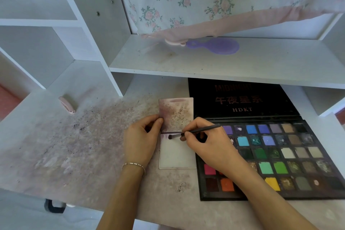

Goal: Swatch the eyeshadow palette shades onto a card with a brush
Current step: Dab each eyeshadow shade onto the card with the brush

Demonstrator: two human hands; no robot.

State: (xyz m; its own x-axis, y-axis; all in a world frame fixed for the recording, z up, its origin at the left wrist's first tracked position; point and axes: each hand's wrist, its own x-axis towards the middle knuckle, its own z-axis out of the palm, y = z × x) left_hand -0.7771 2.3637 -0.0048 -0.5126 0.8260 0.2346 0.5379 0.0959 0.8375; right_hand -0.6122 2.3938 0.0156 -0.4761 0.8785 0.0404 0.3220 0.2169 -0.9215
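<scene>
Two cards [177,153] (upper one stained) were noted beside one open palette [270,157] of coloured pans, the lower steadied by the left hand [141,140], one brush [194,132] pinched in the right hand [207,144], tip on it.

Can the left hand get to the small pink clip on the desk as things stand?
Probably yes. The small pink clip lies alone on the stained white desk, nothing between. But the left hand is pinching the powder-stained card and would have to let go.
</scene>
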